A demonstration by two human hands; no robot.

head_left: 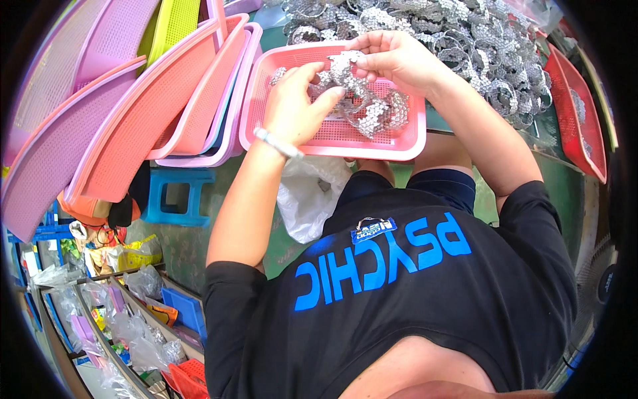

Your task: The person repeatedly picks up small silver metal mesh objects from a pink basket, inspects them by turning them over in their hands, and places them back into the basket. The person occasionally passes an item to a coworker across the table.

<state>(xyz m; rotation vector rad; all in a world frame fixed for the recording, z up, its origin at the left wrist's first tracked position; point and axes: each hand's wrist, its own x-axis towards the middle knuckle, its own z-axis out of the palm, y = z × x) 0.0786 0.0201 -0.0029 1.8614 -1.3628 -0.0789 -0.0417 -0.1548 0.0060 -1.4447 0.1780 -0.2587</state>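
- Pinching a silver band [344, 62] with right hand [397, 62] fingers over a pink basket [339, 152], probably to catch strays.
- Got left hand [292, 105] spread half-wide just left, contact unclear.
- Got a band pile [495, 63] far right, probably handy.

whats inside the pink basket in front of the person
Silvery, scale-textured pieces lie in the pink basket, mostly right of the left hand; the right hand pinches one. Whatever lies beneath the left hand and under the bunched pieces is covered.

Blue plastic stool [177, 216], yellow bag [144, 253], fan [602, 280] at right
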